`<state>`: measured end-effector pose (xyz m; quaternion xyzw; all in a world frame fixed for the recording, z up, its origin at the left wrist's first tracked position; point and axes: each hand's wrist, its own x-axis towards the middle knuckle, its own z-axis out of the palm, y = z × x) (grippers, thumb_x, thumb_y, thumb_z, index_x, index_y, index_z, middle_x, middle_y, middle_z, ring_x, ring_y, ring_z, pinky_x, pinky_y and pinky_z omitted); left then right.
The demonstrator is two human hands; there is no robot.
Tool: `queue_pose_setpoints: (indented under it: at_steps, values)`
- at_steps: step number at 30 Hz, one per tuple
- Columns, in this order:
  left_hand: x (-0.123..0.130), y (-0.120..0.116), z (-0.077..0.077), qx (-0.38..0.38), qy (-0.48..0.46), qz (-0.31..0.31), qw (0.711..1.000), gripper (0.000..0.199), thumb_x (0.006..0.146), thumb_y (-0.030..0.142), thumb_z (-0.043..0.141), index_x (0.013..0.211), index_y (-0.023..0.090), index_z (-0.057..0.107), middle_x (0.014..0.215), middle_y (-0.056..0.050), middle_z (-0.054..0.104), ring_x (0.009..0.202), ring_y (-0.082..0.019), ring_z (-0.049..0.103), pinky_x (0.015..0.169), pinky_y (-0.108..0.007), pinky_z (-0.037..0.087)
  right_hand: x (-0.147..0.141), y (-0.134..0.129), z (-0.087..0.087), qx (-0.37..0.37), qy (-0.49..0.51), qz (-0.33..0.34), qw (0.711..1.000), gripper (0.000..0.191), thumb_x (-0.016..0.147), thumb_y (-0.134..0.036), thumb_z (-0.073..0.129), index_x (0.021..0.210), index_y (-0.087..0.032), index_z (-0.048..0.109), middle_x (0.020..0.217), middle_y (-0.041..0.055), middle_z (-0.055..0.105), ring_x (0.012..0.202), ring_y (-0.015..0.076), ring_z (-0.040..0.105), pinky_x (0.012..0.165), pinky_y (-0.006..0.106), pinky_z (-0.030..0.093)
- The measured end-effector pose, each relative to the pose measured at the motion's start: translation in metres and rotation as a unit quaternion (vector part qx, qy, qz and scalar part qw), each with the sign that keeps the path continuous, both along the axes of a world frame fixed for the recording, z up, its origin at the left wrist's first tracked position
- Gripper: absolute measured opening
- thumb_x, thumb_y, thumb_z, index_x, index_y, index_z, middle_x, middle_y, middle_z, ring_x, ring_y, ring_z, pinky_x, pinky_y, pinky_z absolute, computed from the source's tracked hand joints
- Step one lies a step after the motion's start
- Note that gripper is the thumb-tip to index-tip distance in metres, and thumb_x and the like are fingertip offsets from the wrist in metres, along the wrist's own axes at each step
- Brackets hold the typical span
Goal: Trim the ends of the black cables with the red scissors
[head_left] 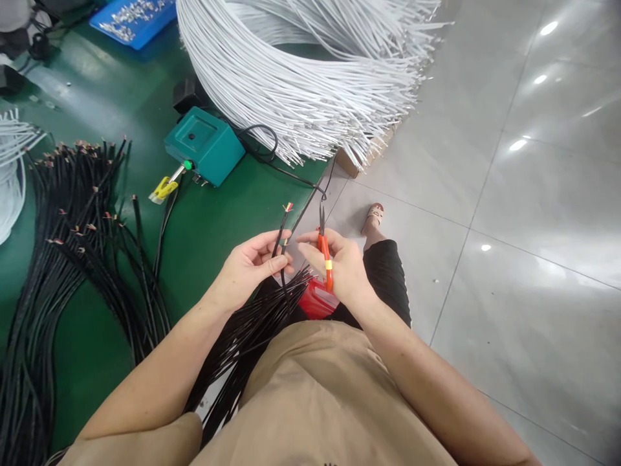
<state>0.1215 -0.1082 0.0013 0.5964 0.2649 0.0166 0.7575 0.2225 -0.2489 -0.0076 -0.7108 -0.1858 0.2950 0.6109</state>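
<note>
Between its thumb and fingers, my left hand [259, 262] pinches black cables [280, 241] whose upper ends show short bare coloured wires. My right hand [345, 262] is closed around a pair of scissors [324, 249] with orange-red handles and a yellow band; the dark blades point away from me. The two hands are close together but apart, just off the table edge. Below them, a bundle of black cables [257, 317] lies across my lap, beside a red plastic piece [317, 299].
A thick coil of white cables [291, 84] overhangs the green table [130, 239]. Black cables with stripped ends [72, 213] lie at left. Near the middle sits a teal box [206, 145] with a yellow-tipped clip; a blue tray [133, 22] of small metal parts is behind.
</note>
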Motion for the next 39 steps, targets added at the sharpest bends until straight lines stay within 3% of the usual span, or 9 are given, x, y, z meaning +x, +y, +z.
queue_pose_setpoints:
  at_steps: [3, 8, 15, 22, 30, 33, 36, 39]
  values:
    - [-0.001, 0.000, 0.000, -0.024, -0.002, -0.001, 1.000, 0.044, 0.072, 0.022, 0.075, 0.115, 0.020, 0.064, 0.080, -0.002, 0.068, 0.070, -0.013, 0.066, 0.060, -0.022, 0.051, -0.002, 0.004, 0.003, 0.022, 0.056, 0.003, 0.998, 0.016, 0.077, -0.029, 0.062, 0.087, -0.018, 0.068, 0.063, -0.0034, 0.061, 0.059, 0.0103, 0.055, 0.060, 0.024, 0.044]
    - [-0.002, 0.001, 0.000, -0.028, -0.004, -0.010, 1.000, 0.042, 0.073, 0.021, 0.074, 0.113, 0.019, 0.064, 0.082, -0.003, 0.069, 0.070, -0.013, 0.067, 0.057, -0.020, 0.051, -0.007, 0.009, 0.006, 0.068, 0.099, 0.001, 0.993, 0.010, 0.077, -0.026, 0.061, 0.077, -0.018, 0.065, 0.066, -0.0029, 0.063, 0.058, 0.0093, 0.059, 0.059, 0.022, 0.047]
    - [-0.002, 0.001, 0.000, -0.017, -0.013, -0.014, 1.000, 0.040, 0.073, 0.020, 0.075, 0.111, 0.022, 0.065, 0.077, -0.001, 0.068, 0.070, -0.013, 0.068, 0.053, -0.017, 0.048, -0.011, 0.009, 0.008, 0.098, 0.166, 0.015, 0.981, 0.012, 0.078, -0.030, 0.061, 0.079, -0.018, 0.060, 0.067, -0.0016, 0.062, 0.059, 0.0113, 0.061, 0.061, 0.026, 0.051]
    - [-0.002, -0.005, 0.001, 0.007, 0.006, -0.014, 1.000, 0.046, 0.070, 0.023, 0.077, 0.113, 0.019, 0.063, 0.073, -0.002, 0.069, 0.073, -0.018, 0.070, 0.050, -0.019, 0.046, 0.000, 0.004, 0.022, 0.066, 0.047, -0.152, 0.985, 0.012, 0.077, -0.031, 0.063, 0.079, -0.020, 0.066, 0.072, -0.0001, 0.065, 0.067, 0.0116, 0.059, 0.065, 0.026, 0.049]
    - [-0.002, -0.015, -0.002, 0.002, 0.013, -0.055, 0.998, 0.043, 0.072, 0.023, 0.076, 0.113, 0.019, 0.064, 0.075, -0.002, 0.069, 0.072, -0.017, 0.069, 0.052, -0.020, 0.047, 0.006, 0.010, 0.040, 0.078, 0.169, -0.021, 0.982, 0.023, 0.073, -0.036, 0.067, 0.089, -0.019, 0.065, 0.065, -0.0016, 0.062, 0.046, 0.0101, 0.053, 0.040, 0.023, 0.041]
    - [-0.001, -0.017, -0.001, 0.002, -0.024, -0.049, 0.999, 0.041, 0.073, 0.022, 0.075, 0.112, 0.020, 0.064, 0.094, -0.006, 0.071, 0.093, -0.019, 0.067, 0.070, -0.025, 0.053, 0.005, 0.012, 0.039, 0.080, 0.159, -0.021, 0.984, 0.020, 0.071, -0.034, 0.068, 0.081, -0.017, 0.065, 0.066, -0.0008, 0.062, 0.051, 0.0103, 0.055, 0.045, 0.023, 0.044]
    - [-0.001, -0.017, 0.000, 0.035, -0.091, 0.016, 0.995, 0.045, 0.074, 0.021, 0.074, 0.117, 0.023, 0.062, 0.123, -0.007, 0.063, 0.117, -0.020, 0.056, 0.093, -0.029, 0.048, 0.001, 0.013, 0.035, 0.062, 0.102, -0.029, 0.992, 0.014, 0.069, -0.029, 0.069, 0.074, -0.017, 0.066, 0.065, -0.0017, 0.061, 0.057, 0.0098, 0.055, 0.054, 0.023, 0.045]
    - [-0.002, -0.014, -0.001, 0.050, -0.101, 0.067, 0.991, 0.042, 0.071, 0.020, 0.076, 0.112, 0.024, 0.064, 0.108, -0.004, 0.068, 0.102, -0.017, 0.063, 0.090, -0.029, 0.049, -0.003, 0.014, 0.030, 0.059, 0.079, 0.003, 0.995, 0.014, 0.067, -0.029, 0.071, 0.073, -0.017, 0.067, 0.067, -0.0019, 0.062, 0.062, 0.0104, 0.055, 0.060, 0.024, 0.046]
